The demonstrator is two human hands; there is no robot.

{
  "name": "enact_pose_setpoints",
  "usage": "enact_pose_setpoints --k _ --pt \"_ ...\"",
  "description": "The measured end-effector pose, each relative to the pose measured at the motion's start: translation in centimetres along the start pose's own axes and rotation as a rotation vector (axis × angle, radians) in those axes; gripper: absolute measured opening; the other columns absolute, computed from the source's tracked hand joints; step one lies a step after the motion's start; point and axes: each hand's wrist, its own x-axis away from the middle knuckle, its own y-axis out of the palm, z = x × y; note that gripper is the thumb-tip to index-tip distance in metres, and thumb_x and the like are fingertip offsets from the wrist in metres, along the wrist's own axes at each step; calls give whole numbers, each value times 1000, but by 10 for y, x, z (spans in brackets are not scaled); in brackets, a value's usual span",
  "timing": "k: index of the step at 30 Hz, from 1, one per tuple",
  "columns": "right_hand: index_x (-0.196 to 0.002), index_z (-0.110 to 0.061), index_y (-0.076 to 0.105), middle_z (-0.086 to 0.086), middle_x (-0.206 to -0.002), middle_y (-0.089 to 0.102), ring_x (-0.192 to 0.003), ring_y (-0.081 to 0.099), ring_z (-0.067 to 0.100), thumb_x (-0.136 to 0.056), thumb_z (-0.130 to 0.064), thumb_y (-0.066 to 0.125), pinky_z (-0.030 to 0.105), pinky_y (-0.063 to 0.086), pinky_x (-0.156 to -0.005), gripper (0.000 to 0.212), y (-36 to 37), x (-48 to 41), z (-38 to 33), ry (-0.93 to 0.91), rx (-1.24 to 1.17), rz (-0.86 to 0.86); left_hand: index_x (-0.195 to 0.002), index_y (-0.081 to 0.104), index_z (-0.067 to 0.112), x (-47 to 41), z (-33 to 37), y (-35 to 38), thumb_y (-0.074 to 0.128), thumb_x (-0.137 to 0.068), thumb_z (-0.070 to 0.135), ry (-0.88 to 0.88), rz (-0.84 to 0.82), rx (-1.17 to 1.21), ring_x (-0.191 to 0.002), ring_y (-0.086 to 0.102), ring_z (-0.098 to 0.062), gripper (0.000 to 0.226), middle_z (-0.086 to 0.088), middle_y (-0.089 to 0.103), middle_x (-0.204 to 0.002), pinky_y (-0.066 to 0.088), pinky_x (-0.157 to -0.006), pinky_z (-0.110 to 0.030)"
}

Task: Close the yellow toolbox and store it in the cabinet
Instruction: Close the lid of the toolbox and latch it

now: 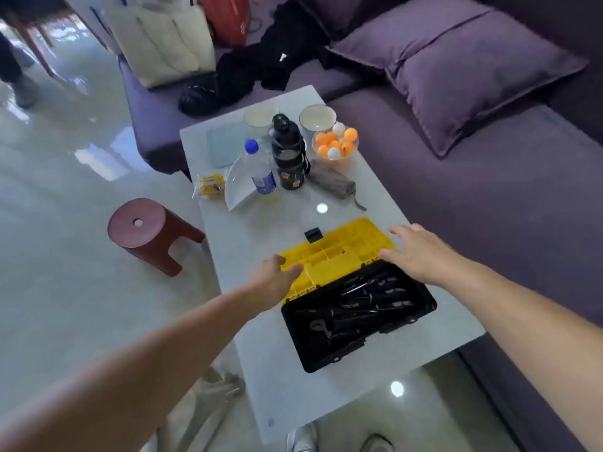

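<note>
1. A toolbox [357, 316] sits open on a pale low table [280, 380], at the end nearest the person.
2. Its yellow lid [339, 252] lies flat on the table behind the black tray, compartments facing up (a black latch [313, 234] stands at the lid's far edge).
3. Dark tools [368, 296] fill the black tray.
4. The left hand [275, 275] rests on the lid's left corner, fingers loosely curled around the edge.
5. The right hand [412, 251] is spread open, fingers at the lid's right corner.
6. Beyond the toolbox stand a black bottle [288, 154], a clear water bottle [259, 169] and a bowl of ping-pong balls [335, 143].
7. Left of the toolbox, on the floor, is a red stool [143, 231]; to its right, a purple sofa [505, 197].
</note>
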Motion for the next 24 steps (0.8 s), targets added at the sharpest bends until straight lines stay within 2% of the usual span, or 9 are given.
enact_pose_setpoints --k 3,6,11,12,15,17,19,22,24 --pt "-143 -18 31 16 -148 35 -129 39 37 -90 -49 50 47 36 -97 65 29 -54 18 48 13 5 -144 31 13 -48 -26 16 45 -95 48 -119 58 39 -118 49 -30 62 -13 45 -140 39 -93 -40" --pt "-143 -14 33 20 -146 39 -129 40 39 -90 -49 51 45 36 -98 66 57 -91 31 58 -8 -23 -137 37 11 -79 -47 32 52 -91 49 -268 45 192 -108 50 -29 61 -11 51 -123 41 -90 -41" --pt "-132 -9 45 20 -137 50 -122 46 37 -88 -46 55 38 36 -85 59 81 -127 35 85 -144 8 -134 46 21 -105 -51 47 61 -85 46 -316 31 682 -120 55 -32 58 -8 53 -138 43 -103 -49" --pt "-132 -8 45 20 -136 50 -122 46 37 -87 -46 56 38 36 -84 61 82 -131 33 104 -184 26 -134 47 22 -107 -51 47 60 -85 45 -316 44 739 -114 60 -31 55 -8 56 -134 48 -97 -46" --pt "-142 -8 34 17 -147 39 -131 38 36 -86 -47 57 43 34 -99 72 73 -140 31 190 -352 86 -118 53 25 -106 -40 35 53 -90 44 -279 59 821 -71 70 -20 34 -4 68 -99 54 -54 -27" --pt "-142 -9 33 16 -149 37 -133 36 35 -86 -46 56 46 32 -103 71 62 -143 30 209 -461 141 -114 51 25 -104 -29 23 49 -93 46 -251 102 850 -64 66 -17 30 -2 66 -88 51 -44 -25" --pt "-142 -9 33 14 -150 36 -133 35 34 -87 -46 55 47 32 -104 71 50 -142 29 208 -530 180 -126 48 23 -98 -19 11 44 -95 51 -224 123 881 -75 63 -20 42 -5 63 -102 49 -56 -32" --pt "-142 -10 33 12 -150 37 -133 36 32 -87 -47 52 48 32 -106 70 36 -133 26 187 -581 186 -142 39 16 -88 -14 -4 38 -93 59 -237 155 917 -110 58 -30 65 -12 54 -136 44 -87 -40" --pt "-141 -13 37 11 -147 42 -131 40 32 -85 -49 50 51 33 -106 69 30 -123 25 174 -603 163 -145 36 16 -79 -13 -11 34 -92 63 -235 147 913 -127 48 -32 71 -14 47 -144 37 -105 -45"
